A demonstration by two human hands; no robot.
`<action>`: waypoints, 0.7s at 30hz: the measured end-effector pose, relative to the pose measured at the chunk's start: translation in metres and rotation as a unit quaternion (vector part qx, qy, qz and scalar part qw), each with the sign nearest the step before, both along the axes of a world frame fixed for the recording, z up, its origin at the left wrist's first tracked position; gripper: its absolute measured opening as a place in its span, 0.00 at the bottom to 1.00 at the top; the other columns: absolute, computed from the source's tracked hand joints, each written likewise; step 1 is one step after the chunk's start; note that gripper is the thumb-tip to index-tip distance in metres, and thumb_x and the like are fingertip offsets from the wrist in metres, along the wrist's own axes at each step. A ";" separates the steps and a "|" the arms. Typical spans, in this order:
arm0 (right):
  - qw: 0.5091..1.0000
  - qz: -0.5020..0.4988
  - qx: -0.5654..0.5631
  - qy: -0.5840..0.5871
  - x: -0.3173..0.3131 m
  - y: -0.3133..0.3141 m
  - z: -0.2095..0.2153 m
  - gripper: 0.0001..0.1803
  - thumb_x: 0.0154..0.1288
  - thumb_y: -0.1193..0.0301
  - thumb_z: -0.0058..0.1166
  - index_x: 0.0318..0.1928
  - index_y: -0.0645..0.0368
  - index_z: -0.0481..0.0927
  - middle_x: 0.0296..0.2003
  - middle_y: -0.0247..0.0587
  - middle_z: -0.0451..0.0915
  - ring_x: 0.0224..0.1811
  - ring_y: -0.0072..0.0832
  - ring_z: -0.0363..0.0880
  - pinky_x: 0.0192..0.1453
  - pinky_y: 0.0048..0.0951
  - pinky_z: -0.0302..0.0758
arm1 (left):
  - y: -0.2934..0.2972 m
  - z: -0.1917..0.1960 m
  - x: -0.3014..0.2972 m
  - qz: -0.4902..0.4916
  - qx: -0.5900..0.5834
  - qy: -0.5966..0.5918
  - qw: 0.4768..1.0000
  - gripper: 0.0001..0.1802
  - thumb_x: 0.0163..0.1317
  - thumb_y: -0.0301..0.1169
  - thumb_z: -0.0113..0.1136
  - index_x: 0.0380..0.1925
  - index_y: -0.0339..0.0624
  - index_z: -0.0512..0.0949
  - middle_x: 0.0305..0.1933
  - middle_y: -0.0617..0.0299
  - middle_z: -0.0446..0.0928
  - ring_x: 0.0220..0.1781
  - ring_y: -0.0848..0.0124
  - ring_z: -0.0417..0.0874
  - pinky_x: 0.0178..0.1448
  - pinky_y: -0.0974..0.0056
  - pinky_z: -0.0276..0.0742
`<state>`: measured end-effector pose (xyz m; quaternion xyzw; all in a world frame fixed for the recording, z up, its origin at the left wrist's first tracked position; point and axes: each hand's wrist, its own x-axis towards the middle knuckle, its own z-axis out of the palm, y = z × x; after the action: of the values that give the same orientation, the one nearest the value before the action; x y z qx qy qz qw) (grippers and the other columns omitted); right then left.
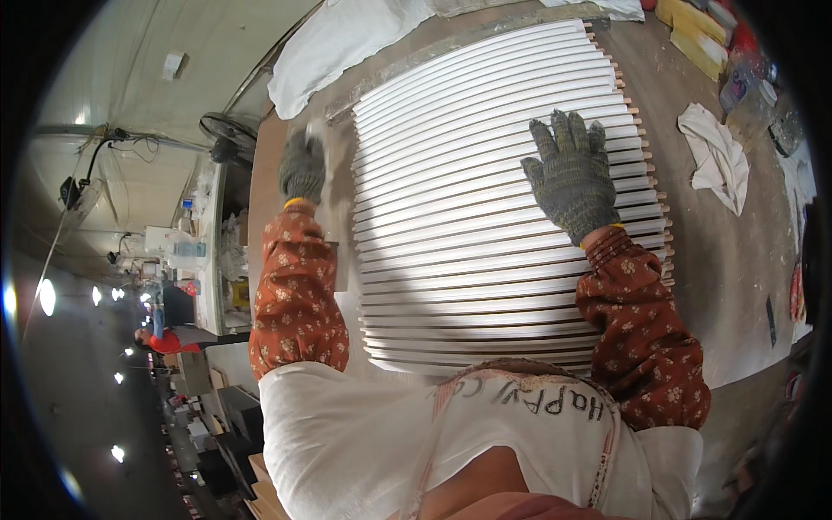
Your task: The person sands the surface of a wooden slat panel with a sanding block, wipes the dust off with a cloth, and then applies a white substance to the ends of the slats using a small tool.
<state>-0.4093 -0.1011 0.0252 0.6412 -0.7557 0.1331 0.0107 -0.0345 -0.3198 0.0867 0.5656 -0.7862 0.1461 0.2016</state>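
Note:
A row of several long white-painted slats (pixel 485 173) lies side by side on a worktable (pixel 719 260), their bare wooden ends showing at the right. My right hand (pixel 572 173), in a grey knit glove, rests flat with spread fingers on the slats near their right ends. My left hand (pixel 302 166), also gloved, is at the left edge of the slats, blurred, seemingly closed around something small and pale that I cannot make out. Both forearms wear rust-red floral sleeve covers.
A crumpled white cloth (pixel 718 156) lies on the table right of the slats. Yellow items (pixel 693 30) sit at the far right corner. White sheeting (pixel 338 48) covers the far left. A fan (pixel 227 132) and a person in red (pixel 160 340) are off to the left.

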 end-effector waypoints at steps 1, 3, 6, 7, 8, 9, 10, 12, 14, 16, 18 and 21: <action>1.000 -0.001 0.014 0.004 -0.001 0.000 0.002 0.30 0.75 0.50 0.35 0.70 0.50 0.60 0.71 0.48 0.57 0.76 0.42 0.48 0.79 0.50 0.39 | 0.016 0.014 -0.045 -0.075 -0.061 0.049 0.994 0.19 0.67 0.38 0.51 0.54 0.41 0.75 0.42 0.47 0.80 0.46 0.49 0.81 0.54 0.51 0.76; 1.000 -0.006 0.013 0.014 -0.003 0.000 0.003 0.30 0.74 0.50 0.36 0.70 0.49 0.60 0.71 0.49 0.57 0.76 0.42 0.49 0.79 0.50 0.39 | 0.040 0.025 -0.122 -0.260 -0.078 0.068 0.960 0.18 0.67 0.37 0.53 0.55 0.45 0.74 0.48 0.49 0.78 0.51 0.52 0.78 0.58 0.52 0.73; 1.000 -0.004 -0.015 0.011 -0.003 0.000 -0.005 0.30 0.73 0.49 0.38 0.70 0.48 0.61 0.70 0.50 0.58 0.75 0.42 0.50 0.78 0.49 0.41 | 0.053 -0.011 -0.180 -0.376 -0.096 -0.150 0.909 0.21 0.68 0.43 0.52 0.59 0.55 0.72 0.60 0.51 0.72 0.61 0.53 0.73 0.65 0.48 0.67; 1.000 -0.001 -0.022 0.004 -0.004 0.001 -0.006 0.30 0.73 0.49 0.38 0.70 0.48 0.62 0.70 0.49 0.58 0.75 0.42 0.50 0.78 0.50 0.41 | 0.057 -0.020 -0.193 -0.336 -0.001 -0.215 0.917 0.22 0.67 0.46 0.53 0.60 0.58 0.72 0.64 0.51 0.70 0.63 0.51 0.72 0.67 0.46 0.65; 1.000 0.002 -0.028 -0.003 -0.004 0.001 -0.007 0.30 0.73 0.49 0.39 0.70 0.49 0.62 0.70 0.49 0.58 0.75 0.42 0.50 0.78 0.50 0.41 | 0.052 -0.034 -0.191 -0.318 0.104 -0.176 0.926 0.22 0.68 0.44 0.52 0.61 0.62 0.70 0.66 0.51 0.67 0.64 0.50 0.71 0.67 0.42 0.64; 0.999 0.005 -0.035 -0.010 -0.005 0.002 -0.007 0.30 0.73 0.49 0.39 0.69 0.49 0.62 0.70 0.49 0.59 0.75 0.42 0.50 0.78 0.50 0.41 | 0.052 -0.033 -0.173 -0.334 0.138 -0.093 0.928 0.20 0.68 0.41 0.52 0.59 0.59 0.72 0.64 0.50 0.70 0.63 0.50 0.72 0.66 0.45 0.65; 0.999 0.007 -0.033 -0.005 -0.004 0.002 -0.007 0.30 0.73 0.49 0.40 0.69 0.49 0.63 0.70 0.49 0.59 0.75 0.42 0.50 0.78 0.50 0.41 | 0.043 -0.041 -0.144 -0.334 0.119 -0.082 0.931 0.19 0.67 0.40 0.52 0.57 0.58 0.74 0.62 0.49 0.71 0.61 0.50 0.73 0.65 0.47 0.68; 1.000 0.013 -0.027 0.003 -0.003 0.003 -0.004 0.30 0.72 0.49 0.41 0.69 0.49 0.63 0.70 0.49 0.59 0.75 0.42 0.50 0.78 0.50 0.41 | 0.038 -0.034 -0.094 -0.284 0.175 -0.040 0.942 0.17 0.66 0.38 0.52 0.55 0.58 0.76 0.58 0.48 0.73 0.57 0.50 0.75 0.61 0.51 0.72; 0.999 0.006 -0.051 -0.004 -0.004 0.003 -0.013 0.30 0.72 0.50 0.39 0.68 0.51 0.63 0.69 0.49 0.60 0.75 0.43 0.50 0.78 0.51 0.40 | 0.031 -0.019 -0.045 -0.155 0.221 -0.107 0.957 0.17 0.65 0.36 0.53 0.54 0.56 0.76 0.53 0.49 0.76 0.52 0.53 0.79 0.57 0.52 0.75; 0.999 0.005 -0.053 -0.005 -0.002 0.001 -0.013 0.31 0.72 0.50 0.38 0.68 0.52 0.62 0.69 0.49 0.60 0.75 0.43 0.50 0.78 0.51 0.40 | 0.030 -0.011 -0.005 -0.050 0.170 -0.193 0.965 0.18 0.64 0.34 0.55 0.55 0.52 0.75 0.50 0.51 0.77 0.49 0.57 0.81 0.56 0.53 0.76; 1.000 0.003 -0.028 -0.006 -0.001 0.000 -0.009 0.31 0.72 0.50 0.37 0.69 0.52 0.62 0.70 0.49 0.59 0.75 0.43 0.49 0.78 0.50 0.39 | 0.043 -0.002 0.011 0.002 0.117 -0.164 0.980 0.20 0.63 0.33 0.58 0.56 0.50 0.75 0.49 0.52 0.78 0.50 0.59 0.81 0.58 0.54 0.75; 1.000 0.006 -0.009 -0.001 -0.001 -0.002 -0.007 0.31 0.72 0.49 0.37 0.69 0.51 0.61 0.71 0.49 0.57 0.76 0.42 0.48 0.79 0.49 0.37 | 0.092 0.021 -0.025 -0.123 0.198 0.138 0.963 0.23 0.62 0.34 0.61 0.58 0.47 0.73 0.51 0.55 0.78 0.55 0.61 0.79 0.60 0.54 0.75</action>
<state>-0.4099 -0.1034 0.0182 0.6458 -0.7503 0.1405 0.0147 -0.0599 -0.2282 0.1074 0.5077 -0.8275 -0.1178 0.2091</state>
